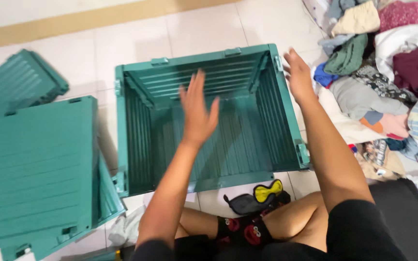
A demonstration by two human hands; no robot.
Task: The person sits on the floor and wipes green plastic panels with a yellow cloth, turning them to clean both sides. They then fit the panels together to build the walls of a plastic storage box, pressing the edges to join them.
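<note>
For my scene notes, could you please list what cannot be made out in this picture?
Head view only:
- Green crate: part of its floor is hidden by the left hand.
- Clothes pile: cut off by the right edge.
- Right hand: blurred; whether it touches the crate's rim is unclear.

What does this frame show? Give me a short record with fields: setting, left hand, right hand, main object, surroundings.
setting: tiled floor, person seated cross-legged, viewed from above
left hand: open, fingers spread, raised over the crate's interior, holding nothing
right hand: open, at the crate's right top edge; contact unclear
main object: teal ribbed plastic folding crate, open on top, nothing visible inside
left side: second teal plastic crate with closed lid
right side: pile of mixed-colour clothes
near the legs: yellow and dark sleep masks
</note>
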